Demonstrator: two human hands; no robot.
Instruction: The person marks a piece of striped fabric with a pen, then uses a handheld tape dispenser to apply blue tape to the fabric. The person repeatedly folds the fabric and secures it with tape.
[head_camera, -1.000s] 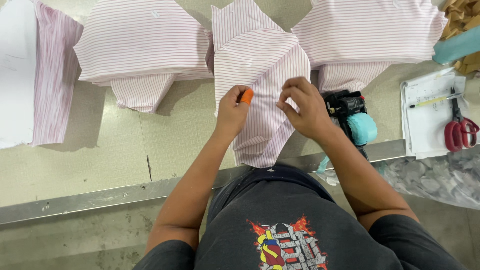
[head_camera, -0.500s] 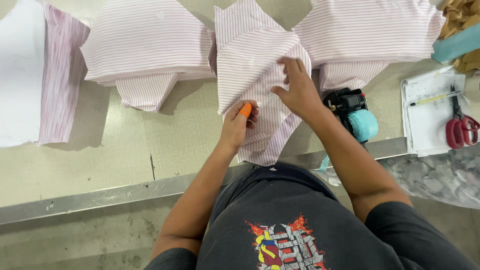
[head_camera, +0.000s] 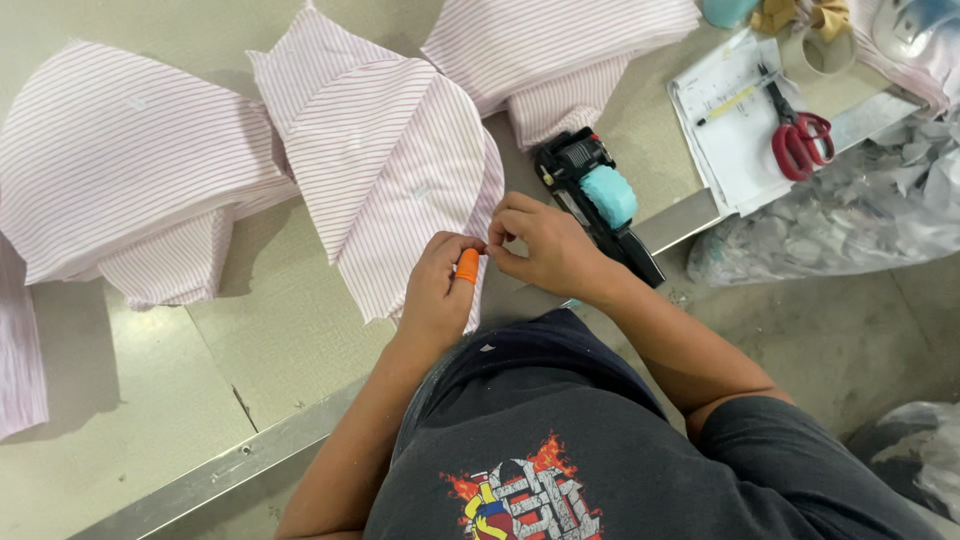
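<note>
A stack of pink-and-white striped fabric pieces (head_camera: 390, 170) lies on the pale table in front of me. My left hand (head_camera: 438, 290), with an orange rubber cap on one fingertip, pinches the near right edge of the stack. My right hand (head_camera: 540, 245) meets it at the same edge, thumb and fingers closed on the cloth. Both hands touch at the fabric's border, close to my body.
More striped stacks lie at the left (head_camera: 130, 190) and at the back (head_camera: 560, 50). A black and teal tagging gun (head_camera: 595, 195) rests just right of my hands. Red scissors (head_camera: 798, 140) and a pen lie on a paper sheet (head_camera: 725, 130). Clear plastic bags (head_camera: 840, 220) hang beyond the table's metal edge (head_camera: 250, 455).
The view has swung so the stacks sit further left. My right hand has drawn back from on top of the stack to its near edge, where it meets my left hand.
</note>
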